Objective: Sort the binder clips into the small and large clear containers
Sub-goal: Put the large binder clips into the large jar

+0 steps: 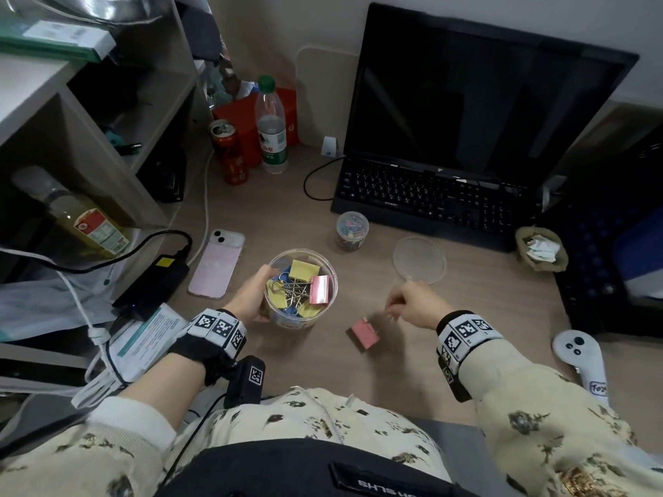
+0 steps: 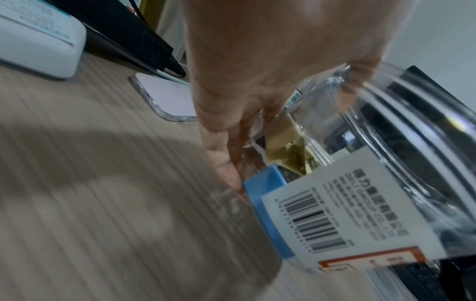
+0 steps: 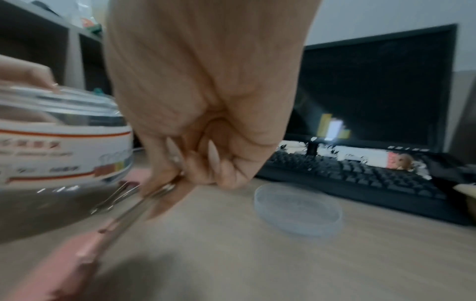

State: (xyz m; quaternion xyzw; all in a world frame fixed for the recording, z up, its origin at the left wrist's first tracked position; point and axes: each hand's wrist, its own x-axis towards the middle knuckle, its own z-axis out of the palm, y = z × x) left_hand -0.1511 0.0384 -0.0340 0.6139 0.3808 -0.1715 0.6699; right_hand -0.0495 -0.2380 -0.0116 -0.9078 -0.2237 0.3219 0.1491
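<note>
The large clear container (image 1: 324, 272) stands open at the desk's middle with yellow, blue and pink binder clips inside. My left hand (image 1: 251, 295) wraps its left side; in the left wrist view the fingers (image 2: 226, 163) lie along the container (image 2: 335, 213) by its label. A pink binder clip (image 1: 364, 335) is just right of it, and my right hand (image 1: 409, 303) pinches its wire handle (image 3: 134, 205); the pink body (image 3: 69, 264) hangs low over the desk. The small clear container (image 1: 352, 230) with small coloured clips stands farther back.
A clear round lid (image 1: 419, 260) lies right of the containers, in front of the black keyboard (image 1: 448, 202) and monitor. A pink phone (image 1: 217, 263), a power brick, a can and a water bottle (image 1: 271, 127) are at left. A white controller (image 1: 581, 356) lies at right.
</note>
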